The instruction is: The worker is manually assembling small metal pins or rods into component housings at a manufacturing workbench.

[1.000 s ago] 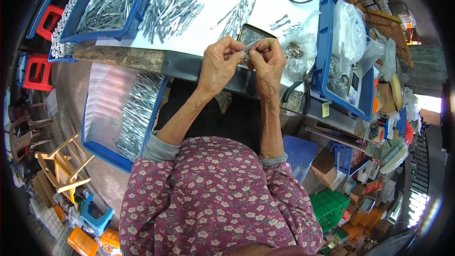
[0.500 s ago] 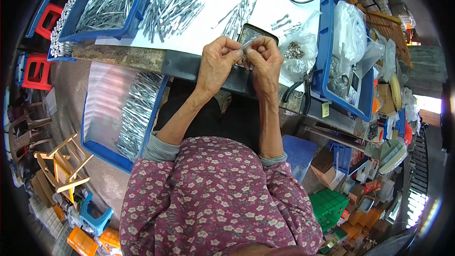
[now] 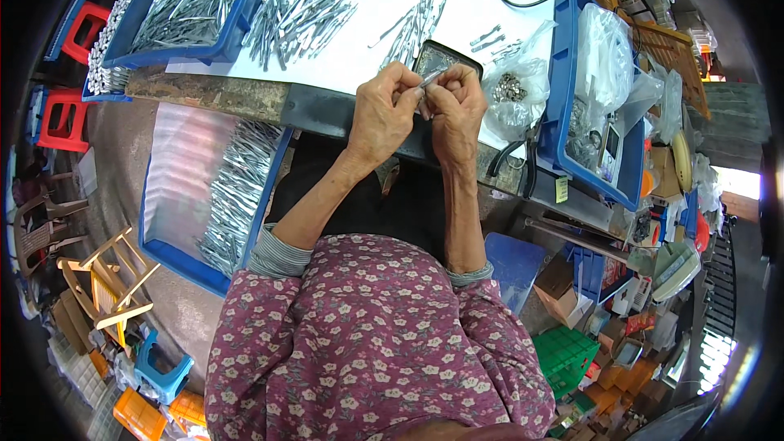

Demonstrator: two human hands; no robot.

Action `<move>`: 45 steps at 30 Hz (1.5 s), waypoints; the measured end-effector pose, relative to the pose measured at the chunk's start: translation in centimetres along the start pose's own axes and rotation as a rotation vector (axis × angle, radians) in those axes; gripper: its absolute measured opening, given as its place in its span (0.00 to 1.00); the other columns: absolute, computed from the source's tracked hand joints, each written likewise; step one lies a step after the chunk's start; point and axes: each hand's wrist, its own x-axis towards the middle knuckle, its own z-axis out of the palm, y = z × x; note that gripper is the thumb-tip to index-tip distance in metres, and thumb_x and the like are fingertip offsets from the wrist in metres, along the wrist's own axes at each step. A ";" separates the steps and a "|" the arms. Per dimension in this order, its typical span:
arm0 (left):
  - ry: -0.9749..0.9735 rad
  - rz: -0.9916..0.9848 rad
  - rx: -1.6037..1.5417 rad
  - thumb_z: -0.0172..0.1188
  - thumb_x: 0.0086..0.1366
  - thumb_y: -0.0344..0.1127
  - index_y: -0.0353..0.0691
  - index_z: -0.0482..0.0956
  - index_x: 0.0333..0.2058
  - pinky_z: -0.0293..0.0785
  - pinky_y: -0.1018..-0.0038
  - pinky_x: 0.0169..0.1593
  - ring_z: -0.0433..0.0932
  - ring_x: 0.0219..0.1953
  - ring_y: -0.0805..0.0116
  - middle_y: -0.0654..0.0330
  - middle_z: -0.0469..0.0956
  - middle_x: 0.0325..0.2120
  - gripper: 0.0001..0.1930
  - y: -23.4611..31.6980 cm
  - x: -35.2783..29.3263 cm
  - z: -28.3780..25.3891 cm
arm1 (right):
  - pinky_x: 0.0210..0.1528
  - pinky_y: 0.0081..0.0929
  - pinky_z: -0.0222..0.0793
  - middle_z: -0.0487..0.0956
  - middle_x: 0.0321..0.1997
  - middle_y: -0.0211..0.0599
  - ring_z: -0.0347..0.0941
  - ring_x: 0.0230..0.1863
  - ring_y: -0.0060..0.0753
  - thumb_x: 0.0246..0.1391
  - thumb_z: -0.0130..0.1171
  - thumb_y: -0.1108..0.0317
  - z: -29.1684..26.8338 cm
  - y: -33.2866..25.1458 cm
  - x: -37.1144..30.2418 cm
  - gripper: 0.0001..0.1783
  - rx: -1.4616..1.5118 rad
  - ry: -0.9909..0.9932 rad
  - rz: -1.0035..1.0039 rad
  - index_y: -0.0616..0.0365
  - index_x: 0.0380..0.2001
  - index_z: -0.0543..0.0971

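My left hand [image 3: 382, 114] and my right hand [image 3: 456, 114] meet over the table's front edge, fingers pinched together. Between the fingertips shows a small, thin silvery metal piece [image 3: 430, 78]; its exact kind is too small to make out. Just behind the hands lies a small dark-rimmed tray [image 3: 431, 51], partly covered by my fingers. A loose bunch of slim metal strips [image 3: 415, 20] rests on the white tabletop beyond, and a bigger pile of strips [image 3: 302, 16] lies to its left. Right of my right hand sits a clear plastic bag [image 3: 514, 88] of small metal parts.
A blue bin [image 3: 233, 45] full of strips stands at the far left. Below the table, another blue tray [image 3: 184, 265] holds more strips. Dark-handled pliers [image 3: 529, 171] hang at the table's right edge beside a blue crate [image 3: 555, 126] with plastic bags. A black cable [image 3: 523, 5] curls at the back.
Both hands stay pinched together at nearly the same spot. My left hand has shifted slightly to the right, with its fingers bent a little differently. The view has moved slightly.
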 end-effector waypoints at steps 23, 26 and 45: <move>-0.096 -0.302 -0.249 0.53 0.59 0.29 0.30 0.72 0.35 0.54 0.90 0.16 0.62 0.16 0.84 0.62 0.73 0.20 0.08 -0.5 0.8 -1.0 | 0.32 0.34 0.67 0.75 0.29 0.49 0.72 0.29 0.43 0.44 0.46 0.77 -10.1 -3.5 2.1 0.08 -1.170 0.343 -0.399 0.66 0.29 0.73; -0.091 -0.280 -0.179 0.53 0.58 0.28 0.31 0.72 0.35 0.53 0.90 0.17 0.62 0.16 0.85 0.63 0.72 0.19 0.07 -0.3 0.7 -1.0 | 0.31 0.27 0.68 0.76 0.28 0.42 0.73 0.27 0.31 0.46 0.52 0.71 -11.1 -3.3 2.3 0.12 -1.372 0.149 -0.241 0.64 0.35 0.74; -0.037 -0.103 0.041 0.48 0.58 0.27 0.35 0.70 0.35 0.61 0.80 0.21 0.66 0.15 0.81 0.63 0.73 0.14 0.07 0.0 0.2 -0.7 | 0.27 0.41 0.64 0.74 0.28 0.47 0.70 0.27 0.52 0.45 0.52 0.71 -9.5 -2.0 3.1 0.05 -1.623 0.191 -0.374 0.60 0.26 0.71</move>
